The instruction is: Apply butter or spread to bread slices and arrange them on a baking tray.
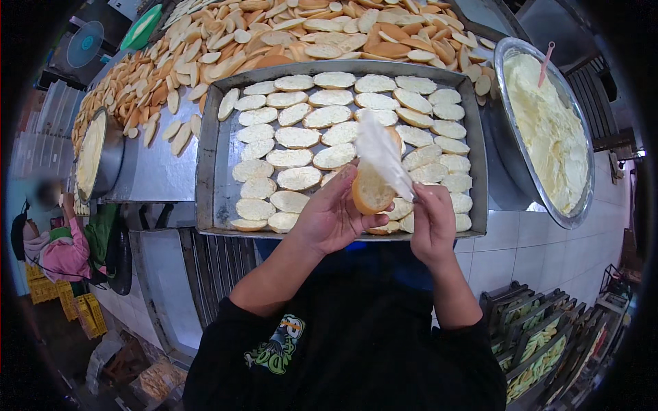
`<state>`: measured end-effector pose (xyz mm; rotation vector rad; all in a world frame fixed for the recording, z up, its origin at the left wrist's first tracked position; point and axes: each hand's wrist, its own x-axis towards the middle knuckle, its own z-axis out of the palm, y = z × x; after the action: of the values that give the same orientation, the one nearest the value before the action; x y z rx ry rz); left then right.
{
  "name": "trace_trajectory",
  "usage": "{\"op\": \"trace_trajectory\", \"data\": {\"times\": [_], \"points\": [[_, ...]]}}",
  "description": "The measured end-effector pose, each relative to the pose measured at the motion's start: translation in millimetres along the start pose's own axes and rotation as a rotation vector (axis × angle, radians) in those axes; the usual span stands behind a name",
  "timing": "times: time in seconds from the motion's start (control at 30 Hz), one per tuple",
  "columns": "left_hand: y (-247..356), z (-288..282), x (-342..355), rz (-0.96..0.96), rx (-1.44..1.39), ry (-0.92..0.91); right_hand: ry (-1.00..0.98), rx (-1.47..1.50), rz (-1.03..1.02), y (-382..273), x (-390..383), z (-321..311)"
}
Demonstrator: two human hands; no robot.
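My left hand [334,218] grips bread [369,192], right hand [433,222] a spatula [380,147]; coated slices [296,138] nearly fill the tray [222,168]; a plain pile [274,42] remains.

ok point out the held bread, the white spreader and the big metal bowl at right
held bread [370,191]: head view, cut face
white spreader [382,155]: head view, mid-blade
big metal bowl [515,148]: head view, side wall

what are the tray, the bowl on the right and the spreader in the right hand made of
Tray: dull grey metal, perhaps steel, with dark-stained walls. Bowl: shiny metal, likely stainless steel, given its bright rim reflections. Spreader: cannot tell; its blade looks white and blurred, perhaps cream-coated.
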<state>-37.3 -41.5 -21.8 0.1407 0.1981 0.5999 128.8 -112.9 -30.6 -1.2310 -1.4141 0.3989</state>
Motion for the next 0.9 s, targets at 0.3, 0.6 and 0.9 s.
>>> {"op": "trace_trajectory", "data": {"times": [0.3, 0.6, 0.9], "points": [[9, -1, -8, 0.021, 0.115, -0.037, -0.235, -0.551, -0.264, 15, -2, -61], [0, -6, 1, 0.034, 0.104, 0.015, -0.125, -0.695, -0.225, 0, -7, -77], [11, -11, -4, 0.034, 0.304, 0.008, -0.150, -0.986, -0.234, -13, 7, -78]]}}
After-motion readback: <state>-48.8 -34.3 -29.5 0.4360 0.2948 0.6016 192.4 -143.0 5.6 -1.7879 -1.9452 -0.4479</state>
